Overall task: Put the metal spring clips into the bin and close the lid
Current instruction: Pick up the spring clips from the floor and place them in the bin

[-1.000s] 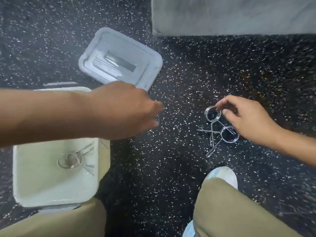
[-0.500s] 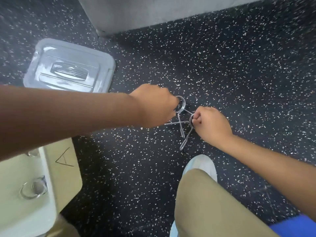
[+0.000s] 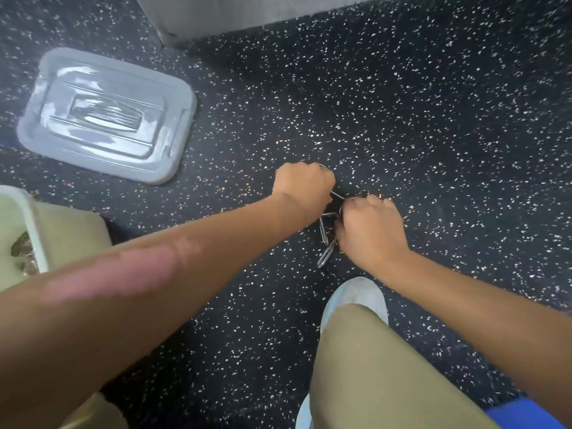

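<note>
A khaki trouser knee [image 3: 380, 366] and a white shoe [image 3: 356, 297] fill the near edge of the speckled black floor [image 3: 433, 119]; just beyond the shoe, the right hand [image 3: 370, 230] is fisted on one of the tangled metal spring clips [image 3: 326, 243], whose wire handles trail from it; the left hand [image 3: 305, 185] is clenched on the other; at the left edge stands the open cream bin [image 3: 40, 230], one clip [image 3: 20, 246] inside; farther off lies the grey lid [image 3: 106, 114], flat, apart from the bin.
</note>
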`<control>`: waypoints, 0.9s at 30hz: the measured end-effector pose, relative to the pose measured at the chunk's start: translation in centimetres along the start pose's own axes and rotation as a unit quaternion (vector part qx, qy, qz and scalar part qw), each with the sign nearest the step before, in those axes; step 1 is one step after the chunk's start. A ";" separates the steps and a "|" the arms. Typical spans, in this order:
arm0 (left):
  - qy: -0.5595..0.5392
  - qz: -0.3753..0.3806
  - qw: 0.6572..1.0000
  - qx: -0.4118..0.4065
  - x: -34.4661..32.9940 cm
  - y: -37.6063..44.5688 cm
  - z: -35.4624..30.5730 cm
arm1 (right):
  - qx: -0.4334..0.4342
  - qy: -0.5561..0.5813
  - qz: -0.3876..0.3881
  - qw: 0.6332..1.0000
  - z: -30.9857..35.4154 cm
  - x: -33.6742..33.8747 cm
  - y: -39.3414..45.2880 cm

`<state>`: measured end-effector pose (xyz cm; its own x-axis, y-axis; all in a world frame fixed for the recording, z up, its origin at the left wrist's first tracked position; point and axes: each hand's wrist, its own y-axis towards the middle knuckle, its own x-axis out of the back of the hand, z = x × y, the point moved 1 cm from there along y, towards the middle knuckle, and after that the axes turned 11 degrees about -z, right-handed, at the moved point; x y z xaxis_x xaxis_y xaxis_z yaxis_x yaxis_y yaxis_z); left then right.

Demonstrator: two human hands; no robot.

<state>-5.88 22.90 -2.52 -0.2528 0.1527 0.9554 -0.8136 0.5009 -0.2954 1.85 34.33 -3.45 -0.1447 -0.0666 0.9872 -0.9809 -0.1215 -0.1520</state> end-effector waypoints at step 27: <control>0.172 0.008 0.981 -0.088 7.7 -5.0 10.9 | 0.069 0.028 -0.089 0.993 2.1 3.7 -0.9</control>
<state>-9.48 12.28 6.24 -0.0492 0.4244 0.9041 -0.7010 0.6302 -0.3340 2.44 32.14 0.20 0.0178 0.0223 0.9996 -0.9652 -0.2606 0.0230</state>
